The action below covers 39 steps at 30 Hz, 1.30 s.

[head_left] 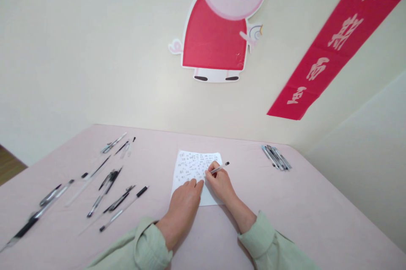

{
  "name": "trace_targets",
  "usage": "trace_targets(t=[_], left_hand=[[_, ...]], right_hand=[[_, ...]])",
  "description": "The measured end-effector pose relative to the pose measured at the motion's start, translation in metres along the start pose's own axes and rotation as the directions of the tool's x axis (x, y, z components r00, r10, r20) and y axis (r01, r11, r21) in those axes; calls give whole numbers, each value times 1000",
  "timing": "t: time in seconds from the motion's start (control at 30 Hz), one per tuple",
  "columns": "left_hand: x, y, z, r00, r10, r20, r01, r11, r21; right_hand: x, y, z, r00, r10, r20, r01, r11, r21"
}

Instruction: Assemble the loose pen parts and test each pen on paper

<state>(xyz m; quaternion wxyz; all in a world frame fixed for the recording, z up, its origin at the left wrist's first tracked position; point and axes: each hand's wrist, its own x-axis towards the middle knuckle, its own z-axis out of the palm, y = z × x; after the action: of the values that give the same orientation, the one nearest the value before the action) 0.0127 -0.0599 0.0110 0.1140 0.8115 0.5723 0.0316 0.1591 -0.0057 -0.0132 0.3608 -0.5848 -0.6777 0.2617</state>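
Note:
A white sheet of paper (211,197) lies on the pink-covered table, its upper part filled with rows of dark handwriting. My right hand (219,182) is closed around a pen (220,168) with a clear barrel and a dark end that points up to the right. The pen's tip is hidden by the fingers, so I cannot tell whether it touches the sheet. My left hand (186,202) rests flat on the paper's lower left part, fingers stretched out, close beside the right hand.
Loose pens and pen parts (104,191) are scattered over the left side of the table (165,236). A row of several pens (276,158) lies at the back right. Behind the table is a wall with a pink pig cutout (214,41) and a red banner (336,45).

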Motion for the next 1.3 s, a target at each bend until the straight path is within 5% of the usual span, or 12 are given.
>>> trace_targets(t=[1.3], left_hand=[[0,1,-5,999,-3,32,3,1000,-14]], right_hand=[[0,4,1,1000,-8,14,8,1000,-16]])
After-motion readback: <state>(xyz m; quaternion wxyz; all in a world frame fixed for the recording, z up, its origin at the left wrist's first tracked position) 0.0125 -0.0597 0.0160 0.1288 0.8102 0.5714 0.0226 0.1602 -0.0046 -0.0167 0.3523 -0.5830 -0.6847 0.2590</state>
